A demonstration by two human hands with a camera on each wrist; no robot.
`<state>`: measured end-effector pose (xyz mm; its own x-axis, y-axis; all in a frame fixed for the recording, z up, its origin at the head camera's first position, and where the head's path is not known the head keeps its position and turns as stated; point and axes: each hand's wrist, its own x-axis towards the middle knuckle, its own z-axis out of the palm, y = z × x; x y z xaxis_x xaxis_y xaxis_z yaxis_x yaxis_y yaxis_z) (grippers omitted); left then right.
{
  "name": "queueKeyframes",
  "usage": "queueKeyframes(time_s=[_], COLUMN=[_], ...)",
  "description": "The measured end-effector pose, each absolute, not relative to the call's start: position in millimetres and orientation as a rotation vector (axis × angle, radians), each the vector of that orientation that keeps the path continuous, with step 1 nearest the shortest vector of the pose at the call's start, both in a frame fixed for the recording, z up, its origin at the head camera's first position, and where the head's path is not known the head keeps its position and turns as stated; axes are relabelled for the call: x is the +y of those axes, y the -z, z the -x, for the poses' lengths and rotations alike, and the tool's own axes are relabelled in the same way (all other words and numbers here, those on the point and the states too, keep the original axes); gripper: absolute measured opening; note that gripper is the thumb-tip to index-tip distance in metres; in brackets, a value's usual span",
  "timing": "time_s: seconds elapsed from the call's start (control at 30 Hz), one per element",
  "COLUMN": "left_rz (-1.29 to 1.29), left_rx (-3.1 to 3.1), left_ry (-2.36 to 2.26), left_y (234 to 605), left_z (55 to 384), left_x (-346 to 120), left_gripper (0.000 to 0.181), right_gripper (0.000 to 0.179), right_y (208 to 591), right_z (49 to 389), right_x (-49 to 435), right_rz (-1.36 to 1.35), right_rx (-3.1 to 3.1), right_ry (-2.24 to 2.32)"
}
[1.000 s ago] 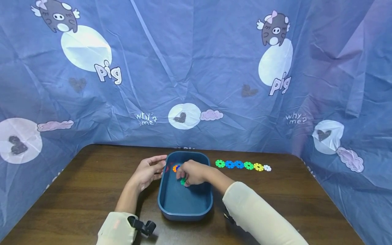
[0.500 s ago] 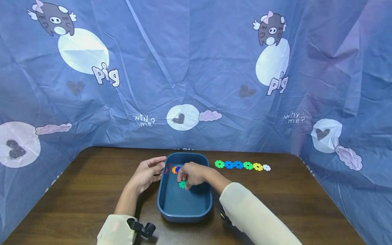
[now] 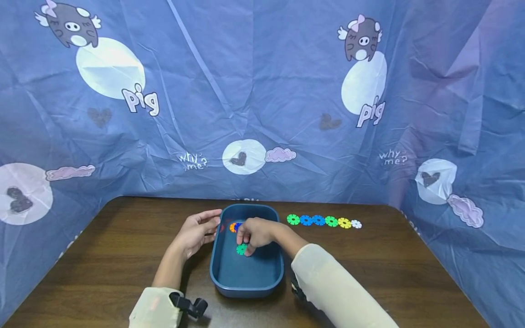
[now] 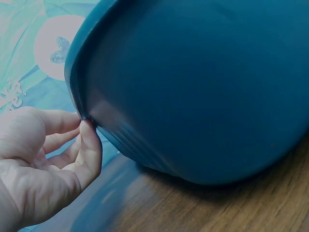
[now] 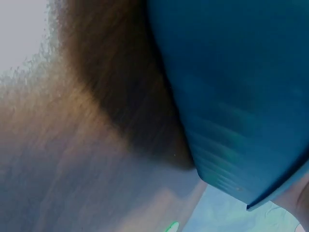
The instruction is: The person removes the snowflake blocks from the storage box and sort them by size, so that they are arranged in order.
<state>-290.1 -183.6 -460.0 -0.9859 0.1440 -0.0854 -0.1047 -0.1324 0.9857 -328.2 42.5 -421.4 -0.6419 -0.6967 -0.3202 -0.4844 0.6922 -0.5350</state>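
A dark blue bin (image 3: 246, 289) stands on the table, its left rim pinched between the thumb and fingers of my left hand (image 3: 197, 233). The left wrist view shows that hand (image 4: 53, 159) at the rim from close by. Reaching inside the bin, my right hand (image 3: 259, 234) holds a green notched plastic disc (image 3: 241, 249) between thumb and forefinger, low over the floor. Just behind these fingers lie an orange disc (image 3: 232, 227) and a blue disc (image 3: 237, 227), the blue one partly hidden. In the right wrist view the bin wall (image 5: 231, 96) covers most of the hand.
Right of the bin, a row of several notched discs (image 3: 318, 220) in green, blue, yellow and white lies on the brown table (image 3: 369, 264). A blue printed cloth (image 3: 254, 109) hangs behind and at both sides.
The right hand has shifted slightly towards the near end of the bin with the green disc, which shows more fully now. The left hand keeps its place on the rim.
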Motion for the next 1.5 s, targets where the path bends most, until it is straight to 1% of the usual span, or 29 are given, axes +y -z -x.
queueKeyframes(time_s=[0.2,0.43,0.63,0.77,0.93,1.13,1.3,1.5], left_rz=[-0.027,0.000,0.002,0.006,-0.004,0.006,-0.007,-0.014], left_rx=[1.966,1.978,1.971,1.972,1.971,1.970,1.960,1.957], left_ry=[-2.239,-2.218,-2.215,-2.218,-2.215,-2.217,-2.227,-2.237], left_y=[458,457,457,456,456,455,455,457], left_z=[289,288,287,287,288,289,289,289], left_x=[-184,-183,-182,-182,-182,-183,-183,-183], left_gripper=[0.045,0.045,0.045,0.044,0.046,0.045,0.045,0.045], right_gripper=[0.022,0.028,0.030,0.028,0.022,0.024,0.027,0.027], right_y=[424,427,427,426,424,415,400,381], right_z=[328,329,327,326,326,326,328,332], right_x=[40,40,41,41,42,44,49,61], right_rz=[0.916,0.913,0.950,1.003,1.061,1.048,1.049,1.057], right_rx=[2.389,2.344,2.333,2.347,2.337,2.290,2.291,2.321], right_ry=[0.584,0.653,0.674,0.663,0.710,0.820,0.855,0.909])
